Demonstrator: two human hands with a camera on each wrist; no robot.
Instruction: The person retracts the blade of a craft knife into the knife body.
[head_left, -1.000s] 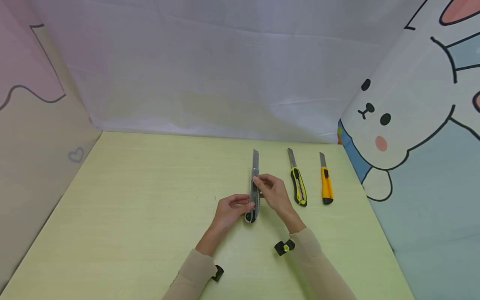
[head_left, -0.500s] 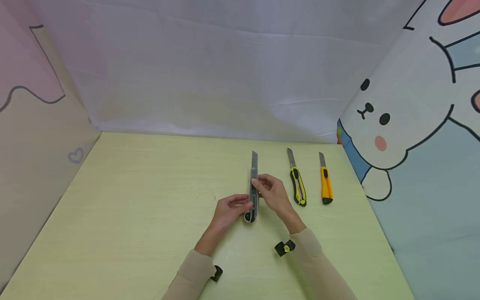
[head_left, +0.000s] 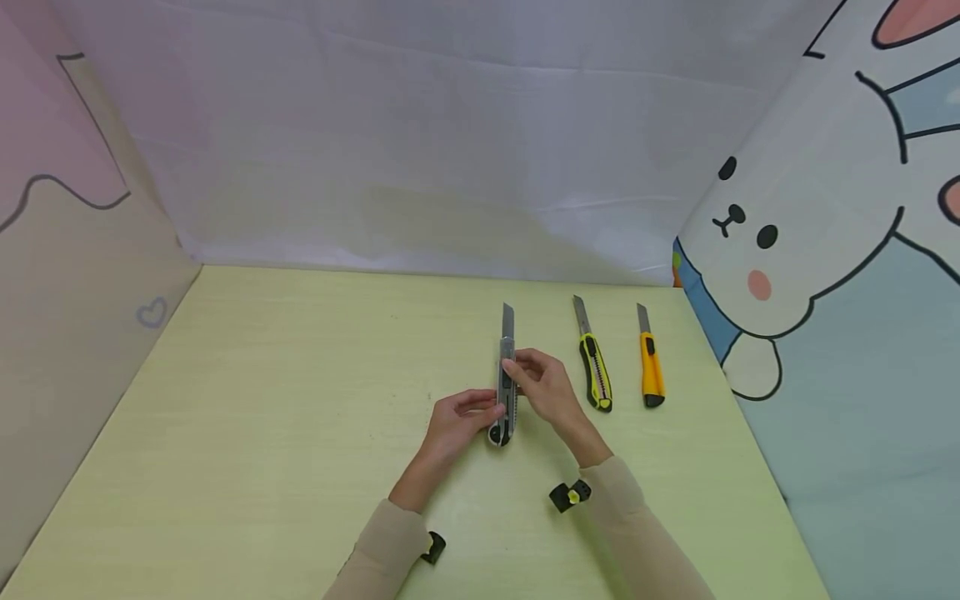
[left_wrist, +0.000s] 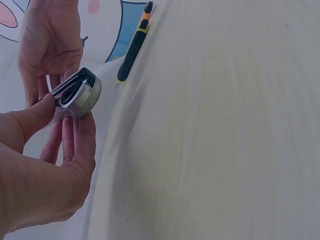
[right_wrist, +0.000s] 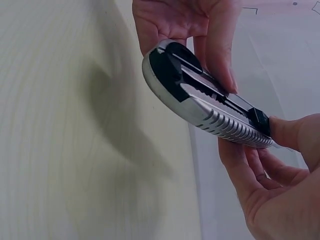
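A silver and black utility knife (head_left: 506, 400) is held above the table with its blade (head_left: 508, 322) out, pointing to the back. My left hand (head_left: 459, 421) pinches the lower part of its handle from the left, thumb on top. From the right, my right hand (head_left: 551, 387) grips the upper handle, its thumb at the black slider (right_wrist: 260, 121) in the right wrist view. The fingers of both hands lie under the handle. In the left wrist view the rounded butt of the utility knife (left_wrist: 85, 97) faces the camera.
To the right lie a green and black utility knife (head_left: 597, 371) and a yellow utility knife (head_left: 652, 367), both with blades out toward the back. The pale wooden table (head_left: 262, 433) meets a white cloth (head_left: 435, 167) behind and a printed rabbit sheet (head_left: 847, 333) on the right.
The silver utility knife and both hands stay almost still, shifting only slightly left in the head view. Its blade looks about the same length throughout.
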